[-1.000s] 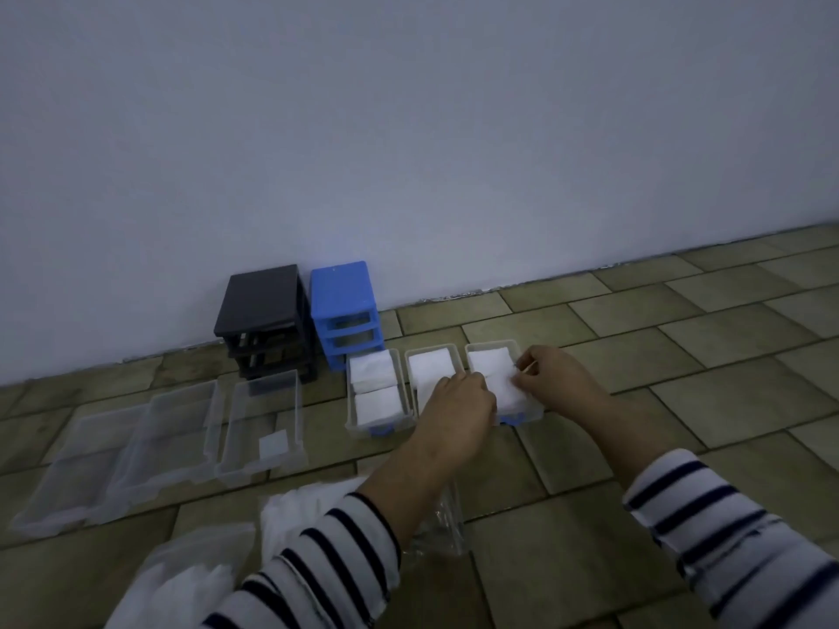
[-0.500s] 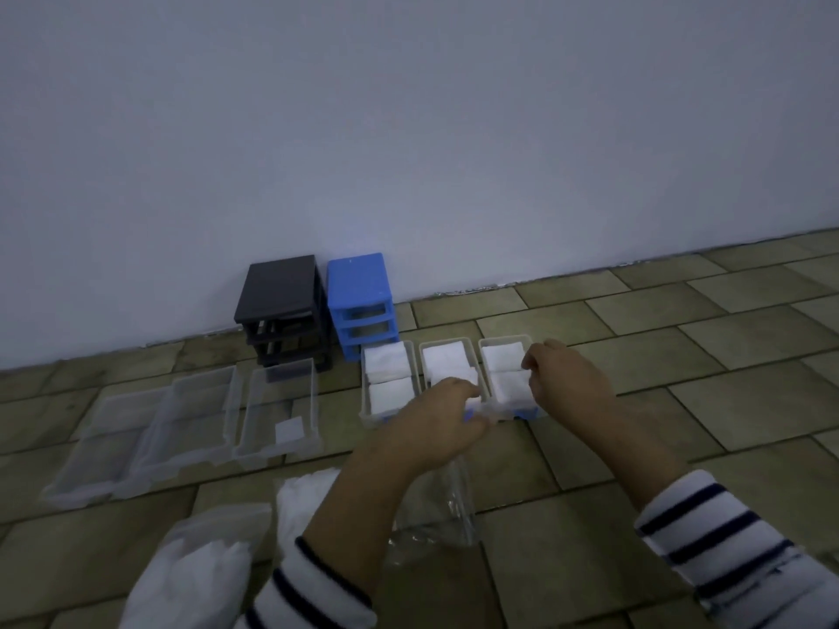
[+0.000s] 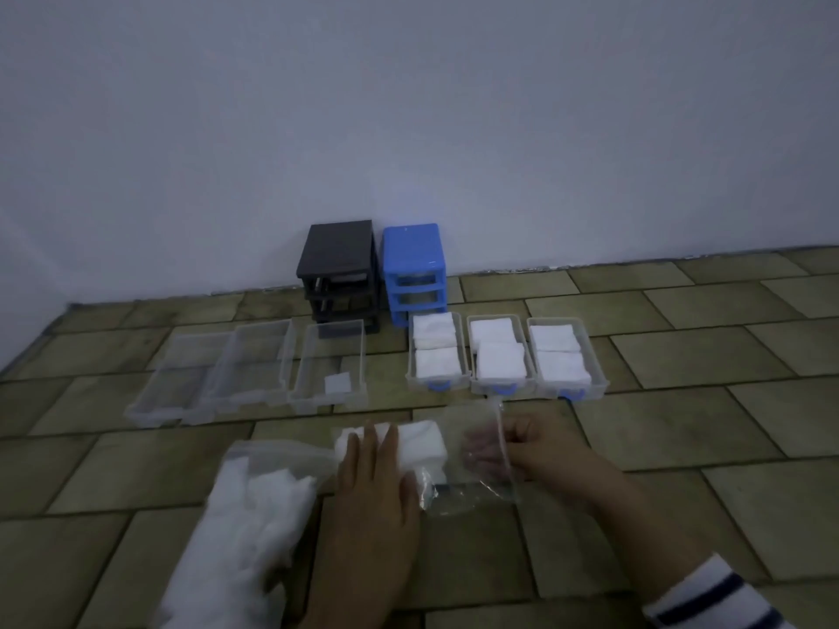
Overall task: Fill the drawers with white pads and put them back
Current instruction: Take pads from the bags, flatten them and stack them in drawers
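Hands at the pad bags; three drawers filled, three not yet filled.

The left hand lies flat, fingers straight, pressing a stack of white pads at 6 o'clock on the floor. The right hand has its grip curled, pinching the clear plastic bag around that stack. The blue-handled drawers at 1 o'clock each hold pads. The clear drawers at 10 o'clock hold almost nothing; one small pad lies in the nearest. The blue cabinet and black cabinet stand at 12 o'clock against the wall. Risk: the slippery bag may slide under the pinch, scattering pads; the middle drawer's skewed pad could jam on reinsertion.
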